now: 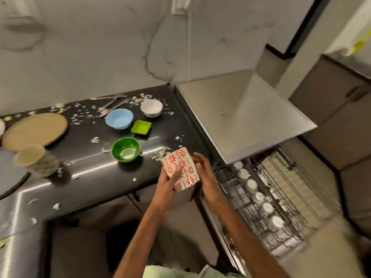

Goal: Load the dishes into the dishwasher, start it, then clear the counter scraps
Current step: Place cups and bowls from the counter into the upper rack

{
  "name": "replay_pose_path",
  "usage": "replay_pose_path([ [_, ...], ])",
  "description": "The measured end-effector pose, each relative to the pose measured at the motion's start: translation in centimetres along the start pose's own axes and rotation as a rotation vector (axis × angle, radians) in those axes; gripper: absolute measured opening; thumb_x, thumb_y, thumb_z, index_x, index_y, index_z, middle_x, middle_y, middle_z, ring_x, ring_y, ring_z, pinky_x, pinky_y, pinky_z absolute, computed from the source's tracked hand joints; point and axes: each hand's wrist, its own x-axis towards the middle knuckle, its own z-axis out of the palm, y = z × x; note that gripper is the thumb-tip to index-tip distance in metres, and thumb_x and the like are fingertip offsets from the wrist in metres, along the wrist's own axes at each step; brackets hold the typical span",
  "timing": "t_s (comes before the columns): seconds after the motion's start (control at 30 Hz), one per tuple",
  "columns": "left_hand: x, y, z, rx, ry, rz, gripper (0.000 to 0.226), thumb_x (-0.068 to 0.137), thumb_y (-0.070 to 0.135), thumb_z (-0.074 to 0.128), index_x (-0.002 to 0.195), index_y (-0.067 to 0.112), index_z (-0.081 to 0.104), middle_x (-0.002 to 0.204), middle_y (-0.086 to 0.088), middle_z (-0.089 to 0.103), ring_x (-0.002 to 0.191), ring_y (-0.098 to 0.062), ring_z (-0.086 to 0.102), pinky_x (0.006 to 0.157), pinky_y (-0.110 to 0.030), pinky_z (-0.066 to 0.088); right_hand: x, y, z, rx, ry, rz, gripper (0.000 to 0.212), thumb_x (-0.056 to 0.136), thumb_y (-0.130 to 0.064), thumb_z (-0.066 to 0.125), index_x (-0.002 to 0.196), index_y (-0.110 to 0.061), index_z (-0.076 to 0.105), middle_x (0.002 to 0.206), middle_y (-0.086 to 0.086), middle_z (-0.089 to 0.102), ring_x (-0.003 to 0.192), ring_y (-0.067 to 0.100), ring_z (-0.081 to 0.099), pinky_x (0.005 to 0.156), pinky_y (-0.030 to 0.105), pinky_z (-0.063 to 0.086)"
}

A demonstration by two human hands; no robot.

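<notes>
Black counter (96, 177) with bowls (119, 118), scraps (95, 140)

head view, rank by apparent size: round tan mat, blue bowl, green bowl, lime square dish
1. round tan mat
2. blue bowl and green bowl: look alike, green sits nearer, so unranked
3. lime square dish
</notes>
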Motion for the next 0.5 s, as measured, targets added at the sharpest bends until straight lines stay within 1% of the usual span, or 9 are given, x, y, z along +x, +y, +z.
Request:
replay_pose_path([
  [0.07, 0.5, -1.2, 1.7, 0.038, -0.005, -0.044, 0.070, 0.077, 0.041, 0.070, 0.137, 0.012, 0.048, 0.129, -0.015, 0.064, 0.112, -0.024, 0.066, 0.086, -0.036, 0.057, -0.6, -0.2, -3.4, 0.013, -0.048, 0.025, 0.048, 0.103, -0.018, 0.048, 0.148, -0.014, 0.033, 0.141, 0.013, 0.053, 0.117, 0.014, 0.062, 0.087, 0.027, 0.054],
  [0.1, 0.6, -1.8, 2.9, 0.049, -0.007, -0.076, 0.071, 0.077, 0.042, 0.070, 0.137, 0.011, 0.047, 0.130, -0.017, 0.063, 0.110, -0.024, 0.066, 0.082, -0.035, 0.057, -1.0, -0.3, -5.1, 0.018, -0.066, 0.037, 0.049, 0.102, -0.015, 0.049, 0.149, -0.016, 0.033, 0.142, 0.011, 0.053, 0.119, 0.013, 0.061, 0.087, 0.027, 0.054],
  [0.17, 1.0, -3.1, 5.2, 0.023, -0.037, -0.157, 0.076, 0.076, 0.045, 0.068, 0.137, 0.006, 0.044, 0.130, -0.022, 0.061, 0.104, -0.025, 0.068, 0.075, -0.035, 0.059, -1.8, -0.7, -8.3, 0.028, -0.090, 0.068, 0.052, 0.099, -0.015, 0.056, 0.147, -0.017, 0.036, 0.142, 0.009, 0.053, 0.124, 0.016, 0.058, 0.093, 0.031, 0.053],
  [0.27, 1.6, -5.2, 8.1, -0.003, -0.155, -0.287, 0.071, 0.081, 0.048, 0.057, 0.138, 0.007, 0.048, 0.127, -0.022, 0.063, 0.095, -0.024, 0.069, 0.068, -0.036, 0.059, -2.8, -1.4, -12.9, 0.017, -0.117, 0.095, 0.062, 0.091, -0.015, 0.062, 0.147, -0.019, 0.037, 0.141, 0.007, 0.055, 0.130, 0.020, 0.054, 0.101, 0.038, 0.051],
  [0.33, 2.2, -6.8, 10.1, 0.037, -0.240, -0.382, 0.070, 0.082, 0.053, 0.055, 0.138, 0.011, 0.052, 0.127, -0.021, 0.064, 0.097, -0.028, 0.068, 0.070, -0.040, 0.058, -3.3, -1.9, -16.4, -0.046, -0.157, 0.126, 0.074, 0.088, -0.010, 0.068, 0.151, -0.022, 0.031, 0.141, 0.009, 0.054, 0.130, 0.019, 0.054, 0.103, 0.040, 0.050],
  [0.37, 2.5, -7.7, 10.9, 0.057, -0.255, -0.423, 0.069, 0.081, 0.055, 0.056, 0.136, 0.012, 0.055, 0.126, -0.019, 0.065, 0.099, -0.028, 0.067, 0.073, -0.041, 0.058, -3.6, -2.3, -18.2, -0.078, -0.183, 0.148, 0.078, 0.088, -0.005, 0.070, 0.152, -0.024, 0.029, 0.140, 0.009, 0.054, 0.128, 0.017, 0.055, 0.102, 0.039, 0.050],
  [0.43, 2.9, -9.4, 12.7, 0.108, -0.282, -0.486, 0.068, 0.080, 0.056, 0.058, 0.133, 0.012, 0.058, 0.123, -0.016, 0.067, 0.101, -0.027, 0.067, 0.081, -0.040, 0.057, -4.1, -3.1, -21.4, -0.105, -0.235, 0.170, 0.078, 0.088, 0.003, 0.068, 0.152, -0.022, 0.031, 0.136, 0.007, 0.056, 0.121, 0.013, 0.059, 0.096, 0.036, 0.053],
  [0.5, 3.1, -10.9, 15.1, 0.156, -0.313, -0.512, 0.061, 0.085, 0.057, 0.056, 0.126, 0.012, 0.061, 0.115, -0.013, 0.071, 0.096, -0.024, 0.070, 0.080, -0.037, 0.058, -4.4, -3.9, -24.7, -0.116, -0.277, 0.155, 0.071, 0.089, 0.003, 0.067, 0.149, -0.020, 0.038, 0.134, 0.004, 0.058, 0.120, 0.017, 0.060, 0.093, 0.037, 0.055],
])
